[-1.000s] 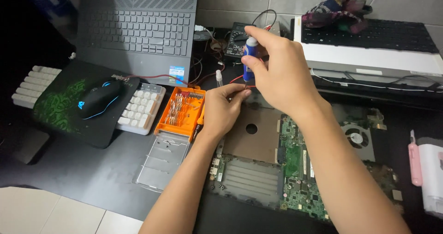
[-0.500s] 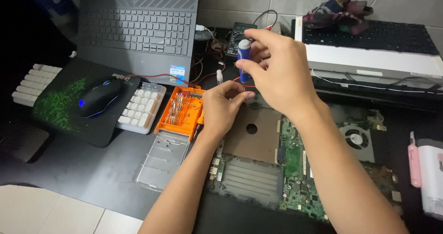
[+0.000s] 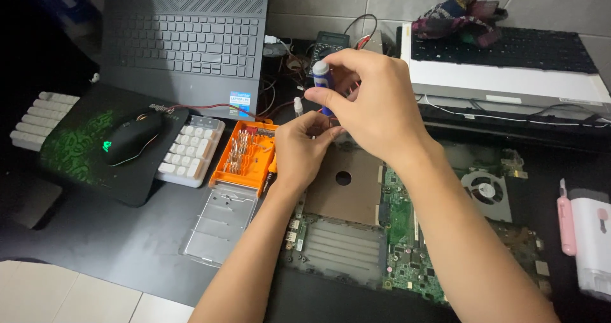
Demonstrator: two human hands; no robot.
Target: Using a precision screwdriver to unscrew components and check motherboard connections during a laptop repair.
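My right hand point(image 3: 366, 103) grips a blue-handled screwdriver point(image 3: 322, 81) upright, its silver cap at the top. Just below it, my left hand point(image 3: 300, 146) pinches at the screwdriver's lower end; the tip is hidden behind the fingers. Both hands hover over the far edge of a green laptop motherboard point(image 3: 407, 234) with a brown plate point(image 3: 347, 183) and a round hole. An orange bit case point(image 3: 245, 152) with several metal bits lies open to the left of my left hand, its clear lid point(image 3: 219, 224) folded toward me.
A grey laptop point(image 3: 184, 43) stands at the back left. A black mouse point(image 3: 130, 135) on a green-patterned pad overlaps a white keyboard point(image 3: 188, 151). A multimeter point(image 3: 331, 43) with wires, another keyboard point(image 3: 503, 49) with a cloth on it, a fan point(image 3: 487, 189) and a white-pink device point(image 3: 592, 234) lie right.
Both hands with the screwdriver have shifted slightly left and toward me; the view has moved a little.
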